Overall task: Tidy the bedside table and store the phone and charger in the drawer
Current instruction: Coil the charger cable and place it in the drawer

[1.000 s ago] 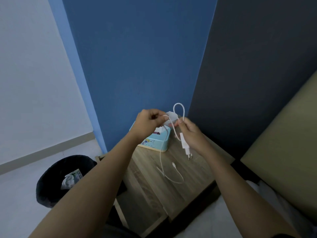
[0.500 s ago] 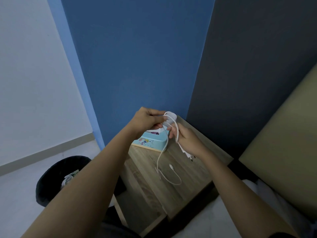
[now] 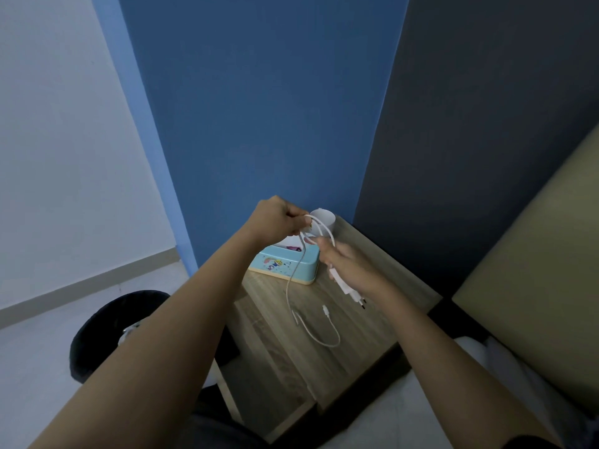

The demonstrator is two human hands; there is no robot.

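Observation:
Both hands hold a white charger above the wooden bedside table (image 3: 366, 322). My left hand (image 3: 275, 218) pinches a loop of the white cable (image 3: 293, 280). My right hand (image 3: 343, 264) grips the cable and the white plug adapter (image 3: 348, 288), whose pins stick out below the palm. The cable's loose end hangs down and curls on the tabletop, its connector tip (image 3: 325, 309) lying free. No phone is in view. A wooden drawer front (image 3: 291, 419) shows at the table's near edge.
A light-blue tin box (image 3: 285, 264) with cartoon print stands at the table's back, and a white cup (image 3: 324, 218) behind it by the blue wall. A black bin (image 3: 107, 332) sits on the floor at left. A bed with a tan headboard (image 3: 534, 270) lies at right.
The large cable loop above my hands has been drawn in small between them. The adapter has swung lower under my right hand, and the view has shifted slightly.

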